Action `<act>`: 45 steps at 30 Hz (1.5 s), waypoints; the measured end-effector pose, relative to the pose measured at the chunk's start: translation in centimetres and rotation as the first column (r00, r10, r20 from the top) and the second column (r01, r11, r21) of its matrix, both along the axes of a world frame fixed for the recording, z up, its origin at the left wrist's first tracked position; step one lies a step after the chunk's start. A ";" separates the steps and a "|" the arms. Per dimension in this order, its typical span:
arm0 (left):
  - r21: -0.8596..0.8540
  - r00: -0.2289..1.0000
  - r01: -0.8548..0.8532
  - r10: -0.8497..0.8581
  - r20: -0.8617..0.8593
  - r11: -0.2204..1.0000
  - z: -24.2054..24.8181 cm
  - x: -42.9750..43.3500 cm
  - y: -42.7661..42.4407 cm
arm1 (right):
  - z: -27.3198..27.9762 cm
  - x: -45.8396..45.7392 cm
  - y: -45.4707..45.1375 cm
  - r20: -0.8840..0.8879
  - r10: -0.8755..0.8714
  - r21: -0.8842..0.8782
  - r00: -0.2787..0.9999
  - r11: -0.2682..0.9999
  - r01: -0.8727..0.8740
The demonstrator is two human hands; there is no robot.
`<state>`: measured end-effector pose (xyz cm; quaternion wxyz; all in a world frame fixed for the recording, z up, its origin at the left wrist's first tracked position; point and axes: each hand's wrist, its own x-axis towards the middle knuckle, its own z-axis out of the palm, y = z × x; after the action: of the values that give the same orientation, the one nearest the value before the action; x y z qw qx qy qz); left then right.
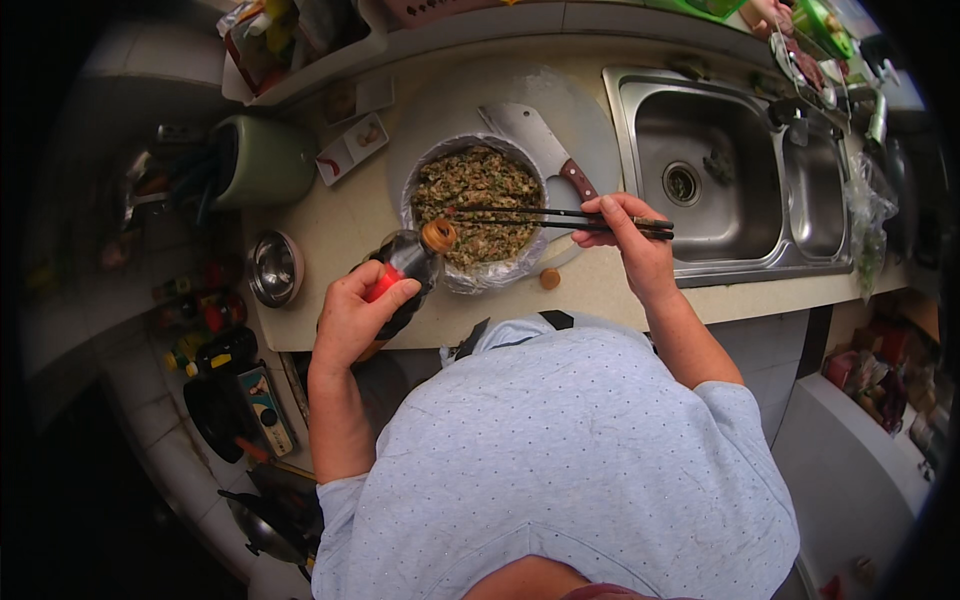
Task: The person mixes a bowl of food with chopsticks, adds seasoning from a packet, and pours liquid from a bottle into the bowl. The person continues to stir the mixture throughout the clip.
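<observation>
My left hand (352, 307) grips a dark sauce bottle (415, 257) with a red label, tilted so its uncapped orange-brown neck points at the near left rim of a bowl (487, 279). Clear plastic film covers the bowl's outside and rim. Inside lies a chopped, green-flecked filling (480, 176) that looks like minced meat with greens. Between the fingers of my right hand (626, 232) is a pair of black chopsticks (559, 218), their tips in the filling. No stream of liquid shows at the bottle's mouth. A brown bottle cap (550, 279) rests on the counter nearby.
Behind the bowl, a cleaver (532, 135) with a wooden handle lies on a round translucent board (442, 97). A double steel sink (705, 255) is at right. Leftward are a metal bowl (276, 268), a small divided dish (352, 150) and a green container (266, 161).
</observation>
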<state>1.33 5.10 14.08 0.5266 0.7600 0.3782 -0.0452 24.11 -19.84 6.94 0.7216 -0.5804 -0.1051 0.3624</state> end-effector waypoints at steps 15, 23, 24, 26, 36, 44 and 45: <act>0.053 0.999 0.029 -0.027 -0.031 0.998 0.8 0.3 -0.2 | -0.1 0.1 -0.2 -0.016 0.014 0.000 1.000 1.000 -0.014; 0.080 0.999 0.038 -0.036 -0.032 0.996 1.1 0.4 -0.3 | 0.0 0.0 -0.1 -0.006 0.000 -0.007 1.000 1.000 0.000; 0.080 0.999 0.038 -0.036 -0.031 0.996 1.2 0.5 -0.3 | 0.0 0.0 -0.1 -0.006 -0.003 -0.018 1.000 1.000 0.003; 0.079 0.999 0.037 -0.035 -0.033 0.996 1.2 0.5 -0.3 | 0.0 0.0 -0.1 -0.006 0.001 -0.008 1.000 1.000 -0.001; 0.109 0.997 0.051 -0.045 -0.061 0.993 1.6 0.7 -0.3 | -0.2 0.1 -0.2 -0.025 0.015 -0.007 1.000 1.000 -0.015; 0.122 0.996 0.055 -0.046 -0.074 0.991 1.8 0.8 -0.4 | -0.1 0.2 -0.1 -0.017 0.016 -0.010 1.000 1.000 -0.016; 0.121 0.996 0.052 -0.043 -0.077 0.991 1.8 0.8 -0.4 | -0.1 0.2 -0.1 -0.019 0.016 -0.009 1.000 1.000 -0.017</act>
<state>2.15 4.68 15.93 0.4633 0.7975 0.3814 -0.0626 24.27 -19.94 6.86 0.7169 -0.5794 -0.1014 0.3742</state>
